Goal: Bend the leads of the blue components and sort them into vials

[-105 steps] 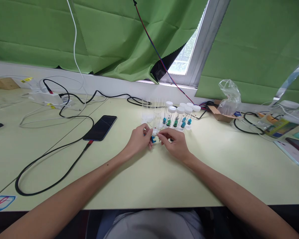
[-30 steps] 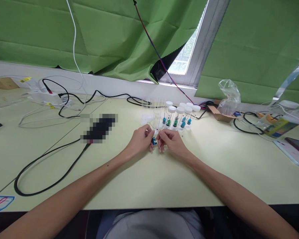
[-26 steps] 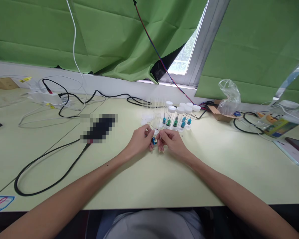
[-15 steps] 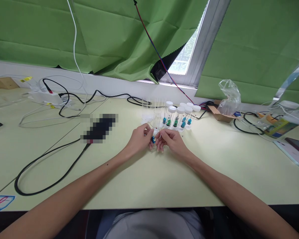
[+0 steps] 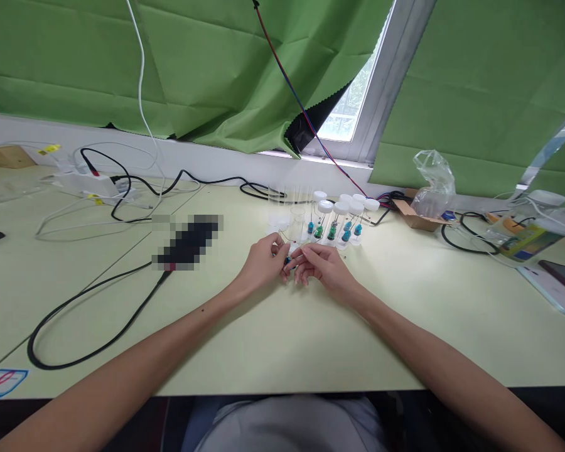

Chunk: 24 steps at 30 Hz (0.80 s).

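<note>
In the middle of the table, my left hand (image 5: 262, 260) pinches a small blue part (image 5: 288, 259) with thin wire leads; fingers cover most of it. My right hand (image 5: 328, 265) is right beside it, thumb and index finger closed together and the fingertips reaching to the blue part. Whether something thin lies in that pinch is hidden. Just behind the hands stands a clear open tube (image 5: 297, 221). To its right is a cluster of several white-capped clear vials (image 5: 324, 207), holding blue or green parts with wire leads.
A blurred dark device (image 5: 188, 242) with a black cable (image 5: 98, 363) lies at left. A white power strip (image 5: 87, 184) sits behind it. On the right are a cardboard box (image 5: 419, 216) with a plastic bag, a labelled container (image 5: 522, 242) and phones (image 5: 548, 292).
My right index finger has moved left, across to the blue part, and now covers more of it. My left hand stays nearly where it was.
</note>
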Available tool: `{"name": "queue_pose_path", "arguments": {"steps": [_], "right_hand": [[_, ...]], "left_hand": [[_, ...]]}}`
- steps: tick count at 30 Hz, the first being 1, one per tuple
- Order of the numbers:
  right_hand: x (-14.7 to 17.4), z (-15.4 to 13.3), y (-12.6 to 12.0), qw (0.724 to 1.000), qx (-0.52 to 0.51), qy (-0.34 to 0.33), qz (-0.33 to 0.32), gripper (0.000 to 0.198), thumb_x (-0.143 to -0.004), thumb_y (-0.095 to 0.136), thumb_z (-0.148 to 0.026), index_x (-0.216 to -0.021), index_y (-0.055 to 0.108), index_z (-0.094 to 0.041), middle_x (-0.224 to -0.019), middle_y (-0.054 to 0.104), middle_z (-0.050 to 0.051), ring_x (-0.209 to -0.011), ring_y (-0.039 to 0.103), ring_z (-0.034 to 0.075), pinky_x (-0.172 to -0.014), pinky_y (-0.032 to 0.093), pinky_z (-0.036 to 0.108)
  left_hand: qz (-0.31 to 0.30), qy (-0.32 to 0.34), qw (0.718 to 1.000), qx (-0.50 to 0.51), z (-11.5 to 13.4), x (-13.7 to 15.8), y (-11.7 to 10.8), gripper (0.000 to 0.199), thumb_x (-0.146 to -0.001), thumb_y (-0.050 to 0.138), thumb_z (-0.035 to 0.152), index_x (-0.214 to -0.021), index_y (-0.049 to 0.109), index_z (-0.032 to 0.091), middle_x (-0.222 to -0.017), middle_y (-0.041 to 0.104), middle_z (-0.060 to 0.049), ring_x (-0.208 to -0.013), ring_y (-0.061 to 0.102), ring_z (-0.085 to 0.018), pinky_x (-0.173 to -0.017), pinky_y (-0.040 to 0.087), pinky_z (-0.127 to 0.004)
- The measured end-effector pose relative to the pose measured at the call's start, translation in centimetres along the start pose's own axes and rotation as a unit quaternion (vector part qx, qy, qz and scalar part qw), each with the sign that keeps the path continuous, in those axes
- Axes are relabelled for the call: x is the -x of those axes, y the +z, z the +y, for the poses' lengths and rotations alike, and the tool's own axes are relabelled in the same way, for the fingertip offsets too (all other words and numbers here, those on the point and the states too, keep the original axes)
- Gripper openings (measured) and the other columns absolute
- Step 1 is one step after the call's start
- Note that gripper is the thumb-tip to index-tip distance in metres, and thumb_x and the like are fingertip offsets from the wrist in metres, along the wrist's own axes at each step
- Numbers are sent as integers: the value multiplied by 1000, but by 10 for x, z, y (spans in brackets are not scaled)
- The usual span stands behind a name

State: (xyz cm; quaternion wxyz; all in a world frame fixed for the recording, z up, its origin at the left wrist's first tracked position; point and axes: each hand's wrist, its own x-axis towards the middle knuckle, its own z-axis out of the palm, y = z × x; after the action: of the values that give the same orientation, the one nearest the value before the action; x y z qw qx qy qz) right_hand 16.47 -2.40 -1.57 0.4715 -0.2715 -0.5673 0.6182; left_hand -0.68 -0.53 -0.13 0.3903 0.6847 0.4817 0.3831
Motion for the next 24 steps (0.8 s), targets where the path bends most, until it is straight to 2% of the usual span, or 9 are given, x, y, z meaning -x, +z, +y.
{"name": "queue_pose_path", "arguments": {"steps": [10, 24], "right_hand": [[1, -4, 1, 1000, 6, 15, -5, 40, -87, 66, -51, -104, 72, -16, -97, 75, 12, -65, 67, 14, -55, 50, 25], [2, -5, 3, 1000, 2, 17, -26, 35, -89, 65, -46, -104, 73, -16, -100, 73, 11, -69, 65, 14, -59, 49, 26]], "left_hand": [[-10, -14, 999, 32, -4, -2, 0, 31, -89, 54, 47, -75, 43, 22, -55, 63, 3, -44, 64, -18, -50, 48, -29], [-17, -20, 999, 44, -1, -1, -1, 31, -88, 56, 47, -75, 44, 22, -53, 62, 2, -44, 63, -18, -52, 49, -30]]}}
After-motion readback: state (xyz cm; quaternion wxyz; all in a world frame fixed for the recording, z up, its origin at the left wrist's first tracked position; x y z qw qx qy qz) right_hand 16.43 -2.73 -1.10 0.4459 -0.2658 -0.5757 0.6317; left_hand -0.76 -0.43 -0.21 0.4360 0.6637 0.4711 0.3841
